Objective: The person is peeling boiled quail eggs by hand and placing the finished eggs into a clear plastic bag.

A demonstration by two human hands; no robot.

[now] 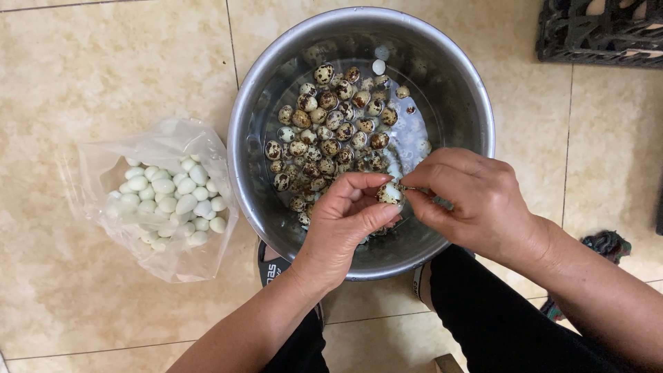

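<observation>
My left hand (342,224) holds a small speckled quail egg (388,194), partly peeled and showing white, over the near side of a large metal bowl (242,117). My right hand (469,200) pinches a bit of shell at the egg's right side with thumb and forefinger. Many speckled brown quail eggs (330,131) lie in shallow water inside the bowl, with one white peeled egg (378,67) near its far wall.
A clear plastic bag (114,162) holding many peeled white eggs (173,193) lies on the beige tiled floor left of the bowl. A black crate (601,31) sits at top right. My knees in dark trousers (497,318) are below the bowl.
</observation>
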